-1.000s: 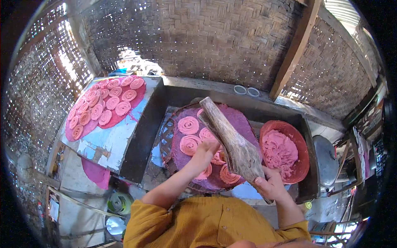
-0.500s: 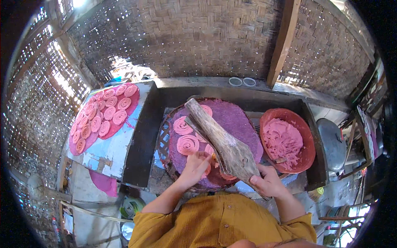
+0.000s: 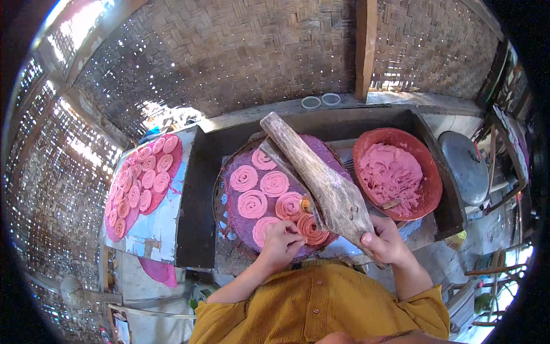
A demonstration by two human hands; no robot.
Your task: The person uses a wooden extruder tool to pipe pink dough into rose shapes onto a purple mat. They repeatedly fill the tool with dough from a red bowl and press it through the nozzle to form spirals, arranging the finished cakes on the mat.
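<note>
My right hand (image 3: 385, 241) grips the near end of a long wooden press (image 3: 315, 172) that slants up and left over a round purple-covered tray (image 3: 238, 215). Several pink dough spirals (image 3: 252, 203) lie on the tray. My left hand (image 3: 282, 243) rests on the tray's near edge, its fingers touching the nearest spirals beside an orange nozzle under the press. A red bowl (image 3: 427, 166) of pink dough stands to the right of the press.
A second cloth-covered board (image 3: 172, 172) with several pink spirals lies at the left on a painted panel. The tray sits in a dark frame (image 3: 197, 189). A grey metal lid (image 3: 467, 166) is at far right. Woven bamboo walls and a wooden post (image 3: 364, 46) enclose the back.
My head has tilted, shifting the whole scene. My left hand moved from the middle spirals toward the tray's near edge. The press stays in my right hand.
</note>
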